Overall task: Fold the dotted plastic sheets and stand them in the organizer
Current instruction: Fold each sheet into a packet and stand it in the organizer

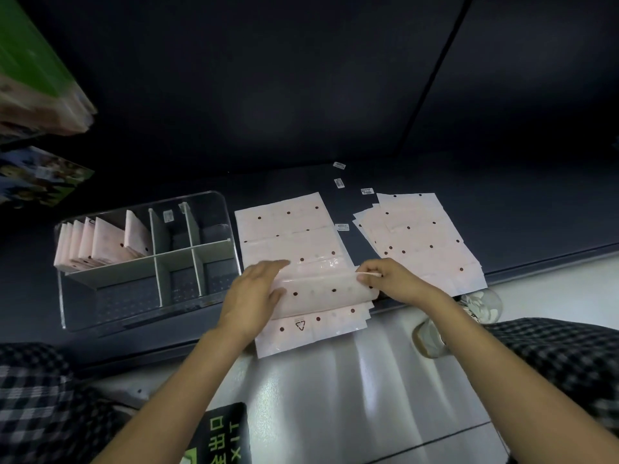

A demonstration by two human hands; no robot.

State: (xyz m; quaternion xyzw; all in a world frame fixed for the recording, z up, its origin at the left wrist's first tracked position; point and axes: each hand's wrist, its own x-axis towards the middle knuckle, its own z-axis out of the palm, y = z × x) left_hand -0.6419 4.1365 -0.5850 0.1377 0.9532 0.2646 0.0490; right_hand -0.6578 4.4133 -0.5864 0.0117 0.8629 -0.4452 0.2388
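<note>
The left hand lies flat, fingers straight, on the pink dotted plastic sheet spread on the dark shelf, pressing on the raised fold that runs across the sheet between the two hands. The right hand pinches the right end of that fold between thumb and fingertips, so the near part of the sheet curls up and over. Below both hands the sheet's near edge, printed with a small triangle mark, hangs past the shelf lip. Left of the left hand stands the clear organizer with grey dividers; its far-left compartment holds a row of folded sheets standing on edge and leaning. Beyond the right hand, to its right, lies a fanned stack of unfolded sheets. Several small white labels lie on the shelf beyond the hands, between the spread sheet and the stack.
</note>
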